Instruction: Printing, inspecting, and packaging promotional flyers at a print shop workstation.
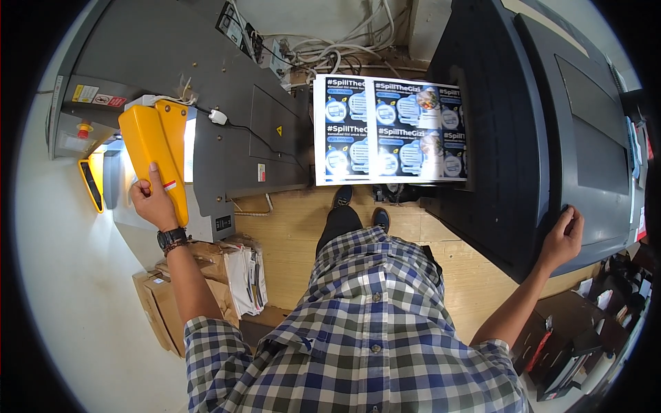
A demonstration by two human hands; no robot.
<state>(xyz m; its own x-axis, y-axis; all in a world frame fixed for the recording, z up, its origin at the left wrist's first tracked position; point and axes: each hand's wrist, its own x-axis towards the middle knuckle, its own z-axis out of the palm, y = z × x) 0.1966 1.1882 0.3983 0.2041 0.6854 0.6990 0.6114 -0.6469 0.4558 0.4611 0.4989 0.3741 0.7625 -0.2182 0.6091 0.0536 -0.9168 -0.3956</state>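
Observation:
My left hand is at the lower end of a yellow cover on a grey machine. Its index finger is stretched out along the yellow surface, and the other fingers are partly bent. To the right, my right hand rests against the dark casing of a large printer. Its fingers are curled together, with nothing seen in them. Between the two machines, printed sheets in blue and black lie level, their right end reaching into the printer's side. Neither hand touches them.
Cardboard boxes and bundled paper sit by my left forearm. White cables tangle behind the sheets, and a black cord runs over the grey machine. A dark cabinet with folders stands at the lower right. A red button is at far left.

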